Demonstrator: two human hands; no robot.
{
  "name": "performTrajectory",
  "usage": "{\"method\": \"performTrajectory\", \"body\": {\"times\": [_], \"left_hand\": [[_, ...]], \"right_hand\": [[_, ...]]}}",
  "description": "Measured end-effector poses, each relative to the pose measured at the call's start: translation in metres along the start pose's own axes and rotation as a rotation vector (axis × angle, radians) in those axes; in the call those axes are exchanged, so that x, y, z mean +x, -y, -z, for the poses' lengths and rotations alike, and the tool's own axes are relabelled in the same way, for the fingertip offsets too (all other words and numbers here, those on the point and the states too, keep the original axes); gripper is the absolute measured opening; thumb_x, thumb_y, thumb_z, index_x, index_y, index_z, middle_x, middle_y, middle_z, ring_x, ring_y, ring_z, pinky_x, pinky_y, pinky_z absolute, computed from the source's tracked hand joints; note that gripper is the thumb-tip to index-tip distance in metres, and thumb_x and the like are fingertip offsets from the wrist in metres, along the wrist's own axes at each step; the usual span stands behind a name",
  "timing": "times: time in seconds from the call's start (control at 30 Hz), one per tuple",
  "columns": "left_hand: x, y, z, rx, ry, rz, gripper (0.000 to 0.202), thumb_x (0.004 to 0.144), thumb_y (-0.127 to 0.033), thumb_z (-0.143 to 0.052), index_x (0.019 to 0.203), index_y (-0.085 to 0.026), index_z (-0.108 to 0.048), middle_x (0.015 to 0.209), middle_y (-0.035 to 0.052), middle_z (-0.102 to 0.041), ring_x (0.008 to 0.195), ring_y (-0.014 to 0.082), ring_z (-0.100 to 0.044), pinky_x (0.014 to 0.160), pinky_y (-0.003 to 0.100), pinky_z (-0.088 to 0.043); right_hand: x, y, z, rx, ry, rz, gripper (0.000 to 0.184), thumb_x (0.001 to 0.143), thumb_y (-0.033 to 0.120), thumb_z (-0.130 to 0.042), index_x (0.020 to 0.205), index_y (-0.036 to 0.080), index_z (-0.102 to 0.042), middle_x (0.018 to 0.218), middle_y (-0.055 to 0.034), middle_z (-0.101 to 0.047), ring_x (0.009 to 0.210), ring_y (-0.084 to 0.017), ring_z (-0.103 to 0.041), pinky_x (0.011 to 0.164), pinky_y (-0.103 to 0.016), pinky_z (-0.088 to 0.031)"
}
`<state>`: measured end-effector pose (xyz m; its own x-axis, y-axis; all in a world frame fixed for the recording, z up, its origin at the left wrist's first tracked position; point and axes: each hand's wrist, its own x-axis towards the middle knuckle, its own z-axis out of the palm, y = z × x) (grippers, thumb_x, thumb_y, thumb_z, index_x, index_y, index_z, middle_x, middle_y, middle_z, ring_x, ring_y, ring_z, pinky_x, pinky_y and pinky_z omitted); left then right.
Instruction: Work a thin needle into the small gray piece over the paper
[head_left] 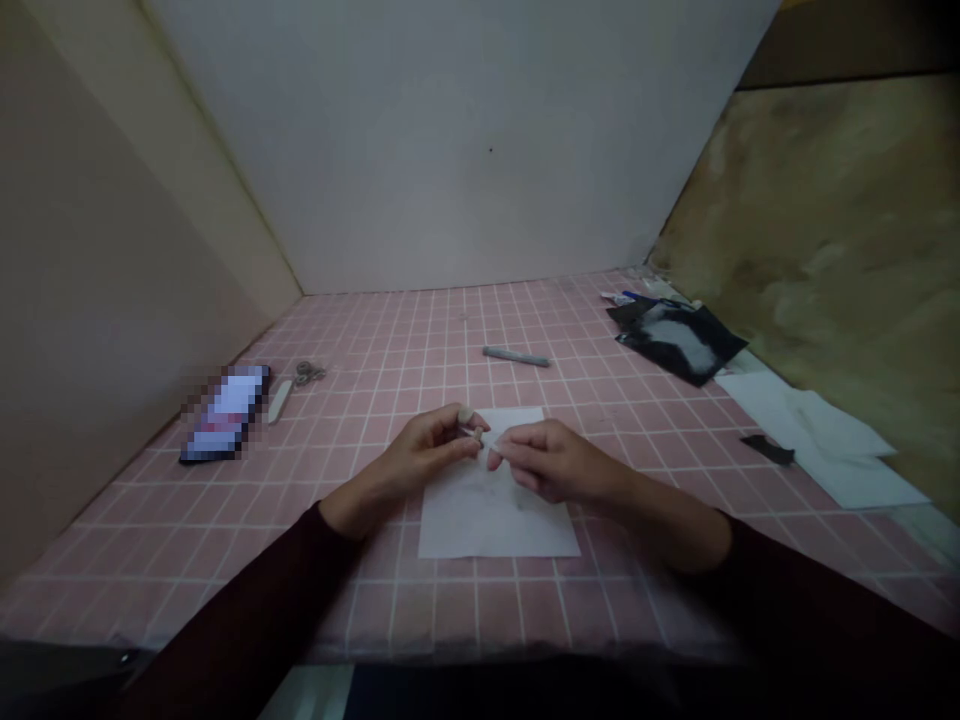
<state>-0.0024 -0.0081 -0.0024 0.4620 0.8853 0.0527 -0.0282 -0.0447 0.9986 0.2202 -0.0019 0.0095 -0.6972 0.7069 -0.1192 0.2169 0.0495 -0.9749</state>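
Note:
Both hands meet over a sheet of white paper (487, 520) on the table. My left hand (427, 445) pinches a small beige-grey piece (478, 437) between thumb and fingers; its kind is too small to make out. A pale covering (466, 414) shows on one of that hand's fingertips. Just to the right, my right hand (544, 458) is closed, its fingertips pinched around a tiny whitish bit (497, 446) close to the piece. Whether the two touch cannot be told. Faint grey specks or smudges mark the paper below.
A grey stick (516, 356) lies beyond the paper. On the left are a phone (226, 412), a white strip (280, 401) and scissors (307, 374). Black sheets (679, 338), white papers (825, 440) and a dark scrap (769, 449) lie right. Walls bound the pink checked table (360, 350).

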Motion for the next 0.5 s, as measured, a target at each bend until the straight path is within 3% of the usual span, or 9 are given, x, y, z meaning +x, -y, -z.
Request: {"method": "performTrajectory", "body": {"times": [0.1,0.17,0.23,0.3,0.4,0.5], "left_hand": [[-0.002,-0.003,-0.001,-0.02,-0.011,-0.047,0.024,0.088,-0.029,-0.067,0.106,-0.016,-0.061,0.092,0.0048,-0.064,0.087,0.0158,-0.06,0.081,0.03,-0.044],[-0.003,-0.004,-0.002,-0.019,-0.01,-0.039,0.023,0.089,-0.029,-0.066,0.107,-0.016,-0.061,0.091,0.0045,-0.064,0.086,0.0155,-0.059,0.081,0.03,-0.044],[-0.003,-0.004,-0.003,0.003,-0.005,-0.016,0.023,0.089,-0.03,-0.065,0.106,-0.015,-0.061,0.088,0.0037,-0.062,0.082,0.0144,-0.058,0.077,0.029,-0.044],[-0.002,-0.003,-0.003,0.04,-0.026,0.006,0.021,0.089,-0.031,-0.065,0.101,-0.014,-0.062,0.083,0.0023,-0.06,0.074,0.0121,-0.053,0.071,0.026,-0.041],[0.0,0.0,-0.003,0.071,-0.086,0.044,0.02,0.089,-0.033,-0.063,0.093,-0.013,-0.062,0.075,-0.0009,-0.053,0.065,0.0093,-0.045,0.063,0.024,-0.035],[0.0,0.0,-0.003,0.082,-0.098,0.062,0.019,0.089,-0.032,-0.063,0.091,-0.013,-0.061,0.074,-0.0014,-0.051,0.065,0.009,-0.044,0.062,0.023,-0.034]], "right_hand": [[0.001,0.003,0.008,0.41,0.133,-0.159,0.025,0.093,0.04,-0.049,0.096,0.018,-0.059,0.052,0.0119,-0.032,0.038,-0.005,-0.01,0.036,-0.02,-0.011],[0.001,0.003,0.009,0.403,0.152,-0.145,0.025,0.093,0.041,-0.05,0.096,0.017,-0.06,0.052,0.0116,-0.034,0.037,-0.005,-0.012,0.036,-0.02,-0.012],[0.001,0.002,0.005,0.183,0.108,-0.062,0.028,0.095,0.039,-0.048,0.094,0.016,-0.062,0.053,0.0091,-0.04,0.038,-0.005,-0.024,0.039,-0.02,-0.021],[0.001,-0.001,0.0,-0.183,-0.008,0.092,0.026,0.096,0.032,-0.045,0.09,0.015,-0.064,0.058,0.0036,-0.05,0.047,-0.008,-0.04,0.048,-0.022,-0.033],[0.001,-0.007,-0.009,-0.689,-0.162,0.26,0.023,0.091,0.014,-0.041,0.094,0.014,-0.064,0.08,-0.0076,-0.064,0.069,-0.015,-0.054,0.065,-0.028,-0.041],[0.001,-0.01,-0.011,-0.766,-0.187,0.266,0.024,0.09,0.011,-0.04,0.095,0.013,-0.064,0.082,-0.0095,-0.065,0.071,-0.017,-0.055,0.066,-0.03,-0.041]]}}
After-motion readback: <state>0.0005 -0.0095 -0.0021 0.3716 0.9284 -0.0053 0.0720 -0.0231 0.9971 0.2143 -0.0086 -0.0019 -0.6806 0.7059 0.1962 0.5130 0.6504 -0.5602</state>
